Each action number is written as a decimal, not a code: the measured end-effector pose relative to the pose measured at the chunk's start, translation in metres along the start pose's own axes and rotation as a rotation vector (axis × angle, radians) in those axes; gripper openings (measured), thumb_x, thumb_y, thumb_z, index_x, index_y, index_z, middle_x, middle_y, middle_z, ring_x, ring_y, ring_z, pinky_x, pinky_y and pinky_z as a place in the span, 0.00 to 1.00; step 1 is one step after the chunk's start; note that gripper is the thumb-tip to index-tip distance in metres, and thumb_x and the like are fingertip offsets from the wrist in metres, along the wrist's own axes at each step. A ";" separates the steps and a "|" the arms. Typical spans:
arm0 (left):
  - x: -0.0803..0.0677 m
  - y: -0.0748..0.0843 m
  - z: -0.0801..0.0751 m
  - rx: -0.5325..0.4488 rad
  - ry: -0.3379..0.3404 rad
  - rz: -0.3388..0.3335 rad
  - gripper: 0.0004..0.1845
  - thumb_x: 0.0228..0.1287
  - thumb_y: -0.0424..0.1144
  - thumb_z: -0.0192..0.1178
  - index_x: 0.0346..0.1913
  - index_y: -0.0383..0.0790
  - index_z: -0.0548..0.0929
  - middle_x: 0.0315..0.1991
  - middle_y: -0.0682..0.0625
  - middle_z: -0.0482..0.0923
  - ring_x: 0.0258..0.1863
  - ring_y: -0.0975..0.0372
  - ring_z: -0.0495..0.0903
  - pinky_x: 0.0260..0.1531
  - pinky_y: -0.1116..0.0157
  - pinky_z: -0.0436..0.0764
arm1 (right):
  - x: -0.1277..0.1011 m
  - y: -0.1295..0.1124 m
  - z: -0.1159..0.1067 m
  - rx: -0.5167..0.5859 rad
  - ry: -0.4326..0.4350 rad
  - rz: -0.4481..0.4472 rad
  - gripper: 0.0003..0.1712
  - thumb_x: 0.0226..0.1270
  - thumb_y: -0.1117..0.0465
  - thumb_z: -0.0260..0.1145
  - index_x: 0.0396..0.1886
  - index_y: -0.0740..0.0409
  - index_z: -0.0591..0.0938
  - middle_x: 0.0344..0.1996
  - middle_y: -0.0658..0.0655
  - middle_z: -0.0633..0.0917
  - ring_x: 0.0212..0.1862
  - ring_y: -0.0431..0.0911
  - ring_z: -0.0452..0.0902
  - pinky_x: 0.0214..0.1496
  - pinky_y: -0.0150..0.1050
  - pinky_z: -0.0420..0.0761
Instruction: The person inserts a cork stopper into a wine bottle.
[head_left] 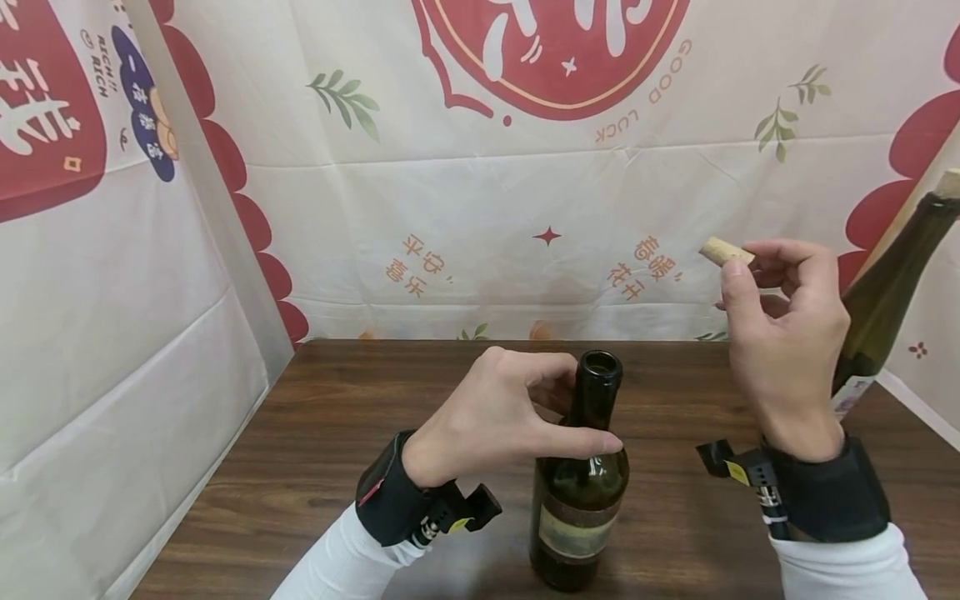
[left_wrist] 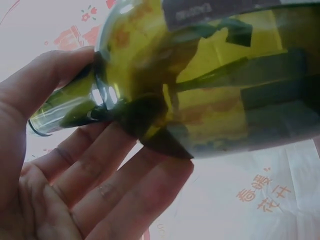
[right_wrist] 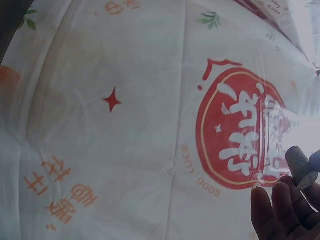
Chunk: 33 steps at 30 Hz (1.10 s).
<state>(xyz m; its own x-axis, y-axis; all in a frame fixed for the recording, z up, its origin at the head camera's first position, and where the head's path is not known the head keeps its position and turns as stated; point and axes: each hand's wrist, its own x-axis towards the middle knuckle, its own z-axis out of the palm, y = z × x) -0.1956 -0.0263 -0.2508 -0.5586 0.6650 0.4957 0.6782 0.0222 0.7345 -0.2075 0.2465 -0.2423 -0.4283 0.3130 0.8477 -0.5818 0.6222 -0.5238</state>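
On the wooden table stands a dark green wine bottle (head_left: 577, 533) (left_wrist: 225, 105) with a pale label and an uncovered mouth. My left hand (head_left: 502, 408) (left_wrist: 55, 185) holds it around the neck and shoulder, thumb on the near side and fingers at the back. Raised to the right of it, my right hand (head_left: 791, 333) (right_wrist: 287, 207) pinches a light tan cork (head_left: 723, 251) (right_wrist: 299, 165) between thumb and fingers. The cork is well above the bottle's mouth and off to its right.
Another green bottle (head_left: 892, 292), with a cork (head_left: 949, 185) in its mouth, stands at the right behind my right hand. A printed white cloth (head_left: 465, 200) hangs along the back and sides of the brown table (head_left: 315, 467).
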 end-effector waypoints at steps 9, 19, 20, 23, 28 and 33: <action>0.001 -0.001 -0.002 0.001 -0.028 -0.039 0.13 0.57 0.35 0.81 0.42 0.41 0.87 0.35 0.58 0.88 0.35 0.71 0.88 0.39 0.65 0.89 | -0.010 -0.029 0.007 0.193 -0.045 -0.073 0.19 0.76 0.70 0.63 0.63 0.67 0.80 0.48 0.49 0.82 0.41 0.42 0.83 0.43 0.23 0.82; 0.002 0.000 -0.003 0.019 -0.038 -0.052 0.13 0.57 0.36 0.81 0.41 0.43 0.87 0.34 0.59 0.87 0.33 0.70 0.87 0.38 0.66 0.89 | -0.021 -0.049 0.012 0.493 -0.061 -0.079 0.19 0.68 0.76 0.68 0.57 0.75 0.77 0.47 0.64 0.83 0.39 0.47 0.87 0.43 0.30 0.86; 0.002 0.000 -0.003 0.021 -0.039 -0.052 0.13 0.57 0.36 0.81 0.41 0.43 0.87 0.34 0.59 0.87 0.33 0.70 0.87 0.38 0.66 0.89 | -0.022 -0.050 0.012 0.486 -0.064 -0.092 0.18 0.68 0.76 0.69 0.56 0.77 0.77 0.48 0.64 0.83 0.40 0.47 0.87 0.44 0.30 0.86; 0.002 0.001 -0.003 0.014 -0.039 -0.053 0.13 0.57 0.36 0.81 0.40 0.44 0.87 0.33 0.61 0.87 0.33 0.71 0.88 0.38 0.66 0.89 | -0.024 -0.055 0.010 0.509 -0.070 -0.128 0.19 0.68 0.75 0.69 0.55 0.82 0.78 0.48 0.65 0.84 0.41 0.48 0.87 0.46 0.30 0.85; 0.003 0.000 -0.002 0.004 -0.033 -0.052 0.12 0.57 0.36 0.81 0.40 0.44 0.87 0.33 0.62 0.87 0.33 0.71 0.88 0.39 0.64 0.89 | -0.026 -0.061 0.010 0.645 -0.094 -0.171 0.18 0.66 0.78 0.70 0.53 0.85 0.79 0.47 0.70 0.84 0.42 0.50 0.86 0.47 0.32 0.86; 0.003 0.000 -0.003 0.001 -0.034 -0.051 0.13 0.57 0.36 0.81 0.40 0.44 0.87 0.33 0.62 0.87 0.34 0.71 0.88 0.39 0.65 0.89 | -0.026 -0.063 0.012 0.706 -0.102 -0.184 0.17 0.64 0.80 0.69 0.52 0.85 0.79 0.46 0.73 0.83 0.41 0.52 0.86 0.46 0.33 0.86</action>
<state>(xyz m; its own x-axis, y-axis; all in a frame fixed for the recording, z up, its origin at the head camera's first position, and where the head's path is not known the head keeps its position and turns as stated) -0.1988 -0.0262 -0.2479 -0.5763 0.6879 0.4412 0.6496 0.0579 0.7581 -0.1678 0.1903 -0.2327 -0.3228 0.1583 0.9331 -0.9424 0.0371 -0.3323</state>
